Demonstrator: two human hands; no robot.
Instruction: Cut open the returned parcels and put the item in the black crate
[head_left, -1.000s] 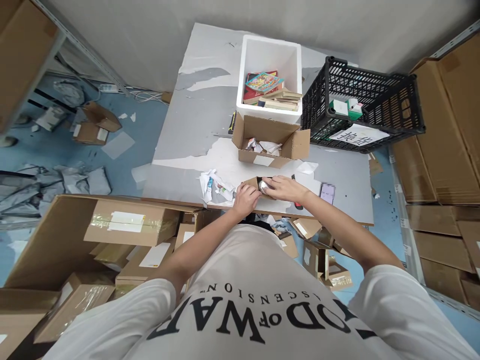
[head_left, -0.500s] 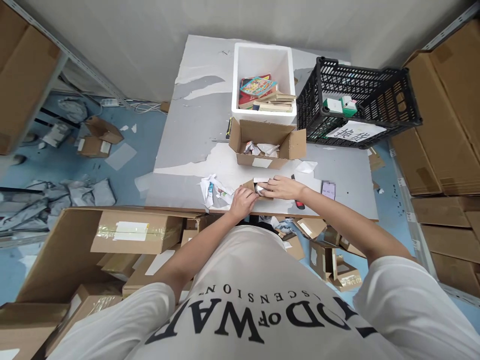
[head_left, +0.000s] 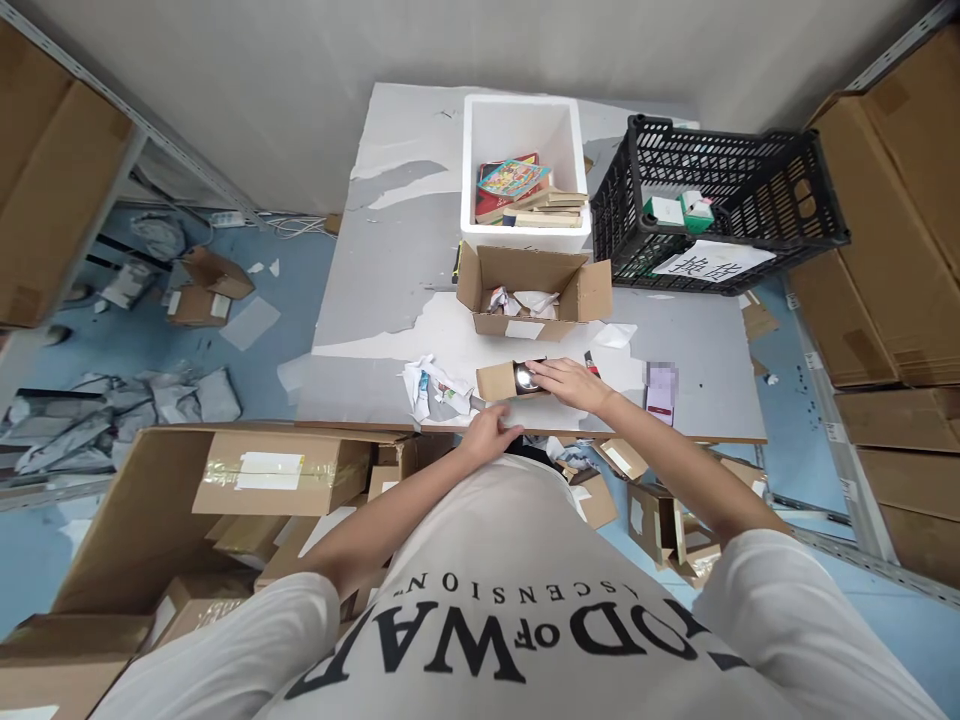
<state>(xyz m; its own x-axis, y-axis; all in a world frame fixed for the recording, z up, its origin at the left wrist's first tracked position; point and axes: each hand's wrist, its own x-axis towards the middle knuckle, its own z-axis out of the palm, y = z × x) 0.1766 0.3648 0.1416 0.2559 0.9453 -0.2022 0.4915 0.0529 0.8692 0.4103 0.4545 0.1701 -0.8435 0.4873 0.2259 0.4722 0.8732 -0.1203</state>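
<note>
A small cardboard box (head_left: 495,382) lies near the table's front edge, its flap spread to the left. Inside it shows a shiny round silvery thing (head_left: 525,377), whose kind I cannot make out. My right hand (head_left: 571,384) grips the box's right end, fingertips at the silvery thing; its thumb is hidden. My left hand (head_left: 489,434) is at the table edge just below the box, apart from it, thumb and fingers parted, holding nothing. Crumpled white paper (head_left: 435,388) lies to the left. A red and black tool (head_left: 592,364) is partly hidden behind my right hand.
Behind the small box stands an open carton (head_left: 536,325) with paper scraps. Farther back are a white foam box (head_left: 471,170) with books and a black crate (head_left: 731,150) with small boxes. A phone (head_left: 660,392) lies right. Large cartons (head_left: 281,470) crowd the front left.
My left hand has let go of the small box and drawn back toward the table edge. The box's flap and the silvery thing now show more. My right hand has shifted slightly right.
</note>
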